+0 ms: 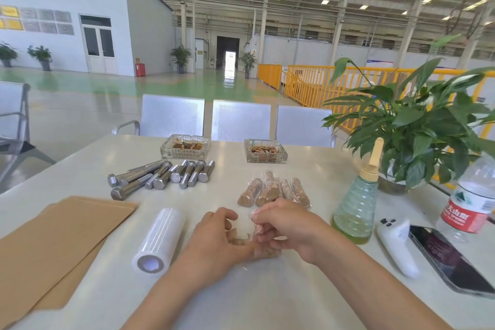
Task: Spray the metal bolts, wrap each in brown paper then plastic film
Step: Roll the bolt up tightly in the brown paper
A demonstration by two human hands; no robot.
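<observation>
A person sits at a white table [267, 297] in a large industrial hall, both bare forearms reaching in from the bottom edge. The left hand [214, 244] and right hand [284, 230] meet at the table's centre around a paper-wrapped bolt [242, 239] lying on the surface. The left fingers curl over it; the right fingertips pinch clear plastic film [253, 215] at its end. Just left of the hands lies a white roll of film [158, 241], and further left a stack of brown paper sheets [53, 244]. Beyond the roll, a pile of bare metal bolts [160, 177]. Behind the right hand, a cluster of finished wrapped bolts [276, 191]. To the right stand a green spray bottle [356, 203], a water bottle [468, 203], a phone [450, 260] and a potted plant [417, 126]. 2 glass ashtrays [184, 146] sit at the far edge
</observation>
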